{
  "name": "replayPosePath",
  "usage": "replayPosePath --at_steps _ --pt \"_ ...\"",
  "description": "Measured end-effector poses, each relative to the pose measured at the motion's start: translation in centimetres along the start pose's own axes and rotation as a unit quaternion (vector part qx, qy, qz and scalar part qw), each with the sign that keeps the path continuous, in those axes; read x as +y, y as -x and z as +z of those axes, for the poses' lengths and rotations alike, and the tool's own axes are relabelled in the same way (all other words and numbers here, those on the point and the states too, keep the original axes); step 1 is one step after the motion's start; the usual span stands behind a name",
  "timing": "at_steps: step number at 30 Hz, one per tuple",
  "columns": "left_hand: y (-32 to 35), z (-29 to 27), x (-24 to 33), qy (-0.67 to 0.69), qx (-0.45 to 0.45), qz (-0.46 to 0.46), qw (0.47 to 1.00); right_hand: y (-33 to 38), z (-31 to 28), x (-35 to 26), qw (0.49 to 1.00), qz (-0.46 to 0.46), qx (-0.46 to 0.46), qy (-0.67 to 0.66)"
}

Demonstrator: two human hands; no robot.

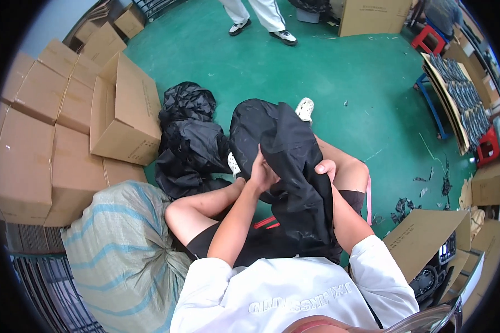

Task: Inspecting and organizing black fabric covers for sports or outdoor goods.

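A large piece of black fabric [294, 139], loosely folded and draped, lies across my lap and spreads over my shins. My left hand [264, 175] is closed on a fold near its middle, some fingers tucked under the cloth. At the cloth's right edge, my right hand [326, 167] pinches it, thumb on top and the other fingers hidden behind. Beside my left foot rests a heap of crumpled black material [191, 139] on the floor. A small red strip [267, 223] shows between my thighs.
Stacked cardboard boxes [25, 158] and an open carton [130, 111] stand left. A striped woven sack [128, 244] bulges beside me. Right are an open box with black parts [422, 238], a blue-legged cart [444, 105] and red stools [428, 40]. A person's legs [261, 16] stand ahead.
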State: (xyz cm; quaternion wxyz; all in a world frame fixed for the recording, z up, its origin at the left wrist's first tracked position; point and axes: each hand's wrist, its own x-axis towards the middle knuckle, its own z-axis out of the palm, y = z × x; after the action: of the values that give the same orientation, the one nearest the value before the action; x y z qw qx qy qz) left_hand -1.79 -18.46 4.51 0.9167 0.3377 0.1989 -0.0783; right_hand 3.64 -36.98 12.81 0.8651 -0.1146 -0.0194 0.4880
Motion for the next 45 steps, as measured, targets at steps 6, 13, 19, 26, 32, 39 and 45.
replayPosePath --at_steps 6,13,19,26,32,39,45 --pt "1.5 -3.6 5.4 0.125 0.067 0.114 0.983 1.2 -1.7 -4.1 0.995 -0.001 0.074 0.07" --pt "10.5 -4.3 15.4 -0.071 -0.044 0.335 0.938 -2.3 -4.2 -5.6 0.994 0.015 -0.079 0.073" --pt "10.3 -10.8 15.6 0.036 -0.117 0.323 0.938 -6.2 -7.0 -5.8 0.972 0.086 -0.138 0.171" --pt "5.2 -10.0 16.4 -0.055 -0.037 0.228 0.971 -8.5 -8.8 -5.5 0.954 0.13 -0.022 0.269" --pt "-1.7 -9.1 21.4 -0.096 -0.099 0.252 0.958 -14.7 -10.7 -8.3 0.972 0.002 0.013 0.233" --pt "-17.9 -20.4 19.5 -0.257 0.237 0.006 0.937 -26.5 -24.1 -11.0 0.834 0.0 0.4 0.38" --pt "-15.4 -25.1 13.4 -0.198 0.267 0.006 0.943 -23.5 -26.3 -8.9 0.848 0.05 0.378 0.37"
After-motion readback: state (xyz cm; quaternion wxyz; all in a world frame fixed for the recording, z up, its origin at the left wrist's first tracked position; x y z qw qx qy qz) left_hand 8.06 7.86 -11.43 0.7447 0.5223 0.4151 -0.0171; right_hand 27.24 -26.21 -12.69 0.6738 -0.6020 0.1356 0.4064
